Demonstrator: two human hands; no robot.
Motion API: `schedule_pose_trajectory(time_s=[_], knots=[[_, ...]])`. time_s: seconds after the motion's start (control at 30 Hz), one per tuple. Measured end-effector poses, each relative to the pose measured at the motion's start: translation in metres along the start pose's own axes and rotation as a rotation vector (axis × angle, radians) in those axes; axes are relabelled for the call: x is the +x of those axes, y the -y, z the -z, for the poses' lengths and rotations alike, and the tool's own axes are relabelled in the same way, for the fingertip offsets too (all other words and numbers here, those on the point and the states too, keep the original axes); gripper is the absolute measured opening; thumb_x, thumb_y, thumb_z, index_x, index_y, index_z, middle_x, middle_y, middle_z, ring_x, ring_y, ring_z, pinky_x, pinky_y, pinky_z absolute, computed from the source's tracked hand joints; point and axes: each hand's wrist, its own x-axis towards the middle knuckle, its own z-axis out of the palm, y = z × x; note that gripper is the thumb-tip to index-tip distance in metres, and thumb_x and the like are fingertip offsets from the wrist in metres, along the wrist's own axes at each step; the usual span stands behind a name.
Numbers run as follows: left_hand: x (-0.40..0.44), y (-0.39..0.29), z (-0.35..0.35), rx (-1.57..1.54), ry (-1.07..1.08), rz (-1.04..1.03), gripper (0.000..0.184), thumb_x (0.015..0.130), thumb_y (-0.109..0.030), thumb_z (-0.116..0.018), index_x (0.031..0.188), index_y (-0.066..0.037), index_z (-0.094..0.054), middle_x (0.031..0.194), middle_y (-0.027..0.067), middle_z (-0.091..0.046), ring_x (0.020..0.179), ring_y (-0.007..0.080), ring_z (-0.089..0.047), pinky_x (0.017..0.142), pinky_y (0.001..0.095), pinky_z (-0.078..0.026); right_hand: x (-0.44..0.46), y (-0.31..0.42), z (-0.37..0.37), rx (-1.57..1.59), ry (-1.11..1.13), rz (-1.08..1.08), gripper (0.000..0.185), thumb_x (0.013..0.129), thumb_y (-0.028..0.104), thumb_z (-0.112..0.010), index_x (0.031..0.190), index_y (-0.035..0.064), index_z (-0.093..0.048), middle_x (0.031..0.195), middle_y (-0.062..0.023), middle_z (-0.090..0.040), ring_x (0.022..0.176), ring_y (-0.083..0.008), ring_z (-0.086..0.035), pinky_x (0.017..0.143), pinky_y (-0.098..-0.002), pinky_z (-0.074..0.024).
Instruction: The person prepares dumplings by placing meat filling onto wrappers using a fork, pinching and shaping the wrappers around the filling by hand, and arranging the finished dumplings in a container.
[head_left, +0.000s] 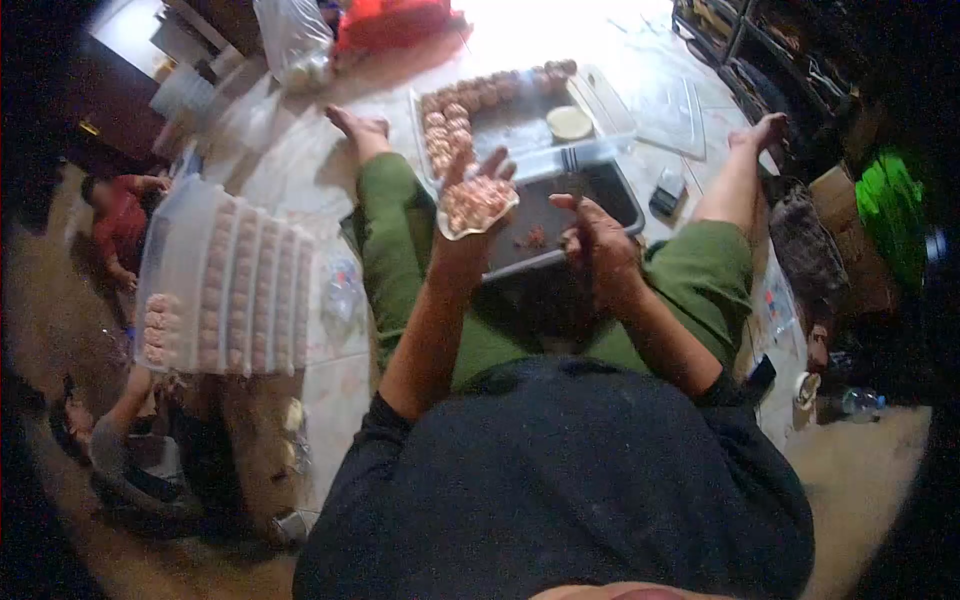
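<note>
My left hand (pixel 463 248) is palm up with fingers spread, bearing a round dumpling wrapper (pixel 452 233) heaped with pinkish minced meat filling (pixel 476 203). To its right, my right hand (pixel 603 245) is closed around a slim dark utensil (pixel 573 178) that looks like a fork, its end pointing away from me. Beneath both hands stands a dark rectangular tub (pixel 627 190) with a few scraps of filling (pixel 530 238) on its bottom. Just beyond, a clear plastic container (pixel 606 150) holds rows of shaped dumplings (pixel 490 92) and a stack of round wrappers (pixel 569 123).
On the left, several clear containers (pixel 165 225) packed with dumplings appear stacked. Two other people, one in a red shirt (pixel 118 225), are beside them. A clear lid (pixel 672 118) and a small dark box (pixel 667 192) lie to the right on the tiled floor (pixel 335 400).
</note>
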Motion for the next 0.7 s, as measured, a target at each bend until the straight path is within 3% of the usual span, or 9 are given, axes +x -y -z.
schedule_pose_trajectory(time_s=[0.03,0.1,0.17,0.27,0.37,0.4,0.5,0.63,0.7], knots=[[-0.002,-0.005,-0.008,0.174,0.060,-0.075,0.089,0.071,-0.005,-0.072,0.140,-0.019,-0.017,0.134,0.0218,-0.034,0.118,0.0272,-0.042,0.088,0.0324,-0.046,0.001,-0.013,0.000,-0.032,0.011,0.057,0.040,0.095,0.034,-0.035,0.116,0.0032,-0.047,0.084,-0.0084,-0.058,0.071,-0.0133,-0.054,0.067,-0.0242,-0.0432],[-0.001,0.000,-0.011,0.139,0.136,-0.112,0.090,0.069,-0.002,-0.072,0.139,-0.015,-0.016,0.134,0.0216,-0.035,0.116,0.0245,-0.045,0.088,0.0309,-0.045,0.000,-0.034,-0.020,0.063,0.028,0.153,0.033,0.094,0.028,-0.036,0.115,0.0043,-0.047,0.081,-0.0068,-0.057,0.067,-0.0115,-0.051,0.063,-0.0245,-0.0433],[-0.001,0.004,-0.011,0.120,0.101,0.025,0.087,0.069,-0.001,-0.072,0.138,-0.012,-0.019,0.130,0.0211,-0.040,0.113,0.0219,-0.048,0.087,0.0302,-0.046,0.000,-0.050,-0.027,0.097,0.096,0.222,0.029,0.093,0.022,-0.039,0.114,0.0040,-0.046,0.081,-0.0095,-0.057,0.067,-0.0124,-0.052,0.062,-0.0275,-0.0446],[-0.009,0.004,-0.007,0.175,0.138,0.171,0.081,0.069,0.000,-0.071,0.135,-0.007,-0.025,0.123,0.0198,-0.048,0.104,0.0188,-0.053,0.086,0.0301,-0.047,0.010,-0.031,-0.037,-0.599,0.025,0.720,0.024,0.090,0.014,-0.043,0.112,0.0030,-0.044,0.077,-0.0142,-0.056,0.065,-0.0189,-0.054,0.060,-0.0336,-0.0458],[-0.012,-0.013,-0.003,0.386,0.143,0.159,0.068,0.068,0.002,-0.071,0.127,-0.004,-0.036,0.103,0.0131,-0.058,0.089,0.0161,-0.059,0.079,0.0292,-0.050,0.010,-0.013,-0.021,-1.098,0.053,0.539,0.022,0.088,0.009,-0.045,0.109,0.0020,-0.044,0.072,-0.0186,-0.054,0.062,-0.0293,-0.055,0.059,-0.0383,-0.0448],[-0.013,-0.012,0.004,0.460,0.110,0.139,0.067,0.069,0.002,-0.071,0.126,-0.004,-0.037,0.099,0.0115,-0.059,0.087,0.0156,-0.059,0.078,0.0286,-0.050,0.011,-0.017,-0.012,-1.026,0.038,0.449,0.019,0.086,0.008,-0.045,0.105,0.0033,-0.045,0.068,-0.0194,-0.054,0.057,-0.0371,-0.052,0.055,-0.0396,-0.0429],[-0.018,-0.024,-0.023,0.596,0.007,-0.046,0.067,0.067,0.001,-0.073,0.124,-0.004,-0.038,0.085,0.0056,-0.056,0.079,0.0123,-0.058,0.068,0.0238,-0.050,0.014,-0.054,0.000,-0.659,0.017,0.373,0.017,0.086,0.009,-0.044,0.102,0.0039,-0.046,0.068,-0.0227,-0.052,0.058,-0.0395,-0.052,0.054,-0.0409,-0.0424],[-0.025,-0.007,-0.028,0.526,-0.067,-0.134,0.072,0.063,-0.004,-0.078,0.123,-0.005,-0.039,0.082,0.0023,-0.052,0.073,0.0098,-0.053,0.065,0.0219,-0.047,0.006,-0.040,-0.034,-0.773,0.075,0.518,0.016,0.088,0.013,-0.044,0.099,0.0025,-0.048,0.070,-0.0222,-0.053,0.061,-0.0388,-0.054,0.056,-0.0403,-0.0429],[-0.021,-0.009,-0.023,0.516,-0.197,-0.134,0.073,0.062,-0.006,-0.079,0.123,-0.004,-0.038,0.082,0.0017,-0.050,0.074,0.0090,-0.051,0.065,0.0223,-0.047,0.003,-0.032,-0.037,-0.676,0.050,0.378,0.018,0.088,0.014,-0.045,0.101,0.0024,-0.048,0.072,-0.0223,-0.054,0.061,-0.0387,-0.054,0.054,-0.0384,-0.0427]])
